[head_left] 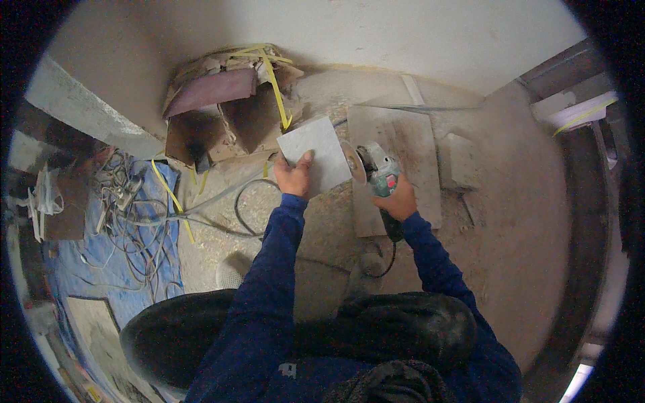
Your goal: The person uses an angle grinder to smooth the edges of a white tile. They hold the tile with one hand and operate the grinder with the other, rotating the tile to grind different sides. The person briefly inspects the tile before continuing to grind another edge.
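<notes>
Pale grey tile [316,153], green-bodied grinder [381,176], dark blue sleeves [272,269], yellow straps [275,87], blue tarp [101,262].

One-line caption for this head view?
Left hand steadies a grey tile while the right hand holds an angle grinder at its edge.
</notes>
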### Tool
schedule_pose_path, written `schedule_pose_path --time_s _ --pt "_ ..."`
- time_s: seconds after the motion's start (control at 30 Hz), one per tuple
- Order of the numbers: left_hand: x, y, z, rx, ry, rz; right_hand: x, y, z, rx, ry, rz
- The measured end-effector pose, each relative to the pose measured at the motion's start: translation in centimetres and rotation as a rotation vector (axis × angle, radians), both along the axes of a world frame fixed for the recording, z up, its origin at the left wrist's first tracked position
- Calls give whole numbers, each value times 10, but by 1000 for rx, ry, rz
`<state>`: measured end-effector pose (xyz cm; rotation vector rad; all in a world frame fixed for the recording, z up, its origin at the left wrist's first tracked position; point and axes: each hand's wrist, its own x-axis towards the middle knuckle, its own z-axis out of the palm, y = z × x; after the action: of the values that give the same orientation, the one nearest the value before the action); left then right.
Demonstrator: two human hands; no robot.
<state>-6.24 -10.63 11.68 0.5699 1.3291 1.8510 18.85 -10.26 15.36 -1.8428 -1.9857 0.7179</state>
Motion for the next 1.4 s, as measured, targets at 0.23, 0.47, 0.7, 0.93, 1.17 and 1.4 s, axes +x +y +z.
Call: schedule_pose_path --time_s 0.23,0.47,0.7,0.93,1.17,1.4 --pt "-2 -1 -7 -16 116 -28 -8 -4 17 16 173 47" --pt "0 -2 -14 -12 148 -53 -9 -3 18 21 125 8" --pt "5 -5 -9 -35 116 -42 -7 0 11 37 172 24" --pt "9 -12 3 -28 197 -45 -7 0 14 34 200 19" --pt "13 -13 0 4 134 -68 -6 1 11 43 206 12" --pt "15 -14 -8 -3 169 -73 -3 1 8 53 220 20"
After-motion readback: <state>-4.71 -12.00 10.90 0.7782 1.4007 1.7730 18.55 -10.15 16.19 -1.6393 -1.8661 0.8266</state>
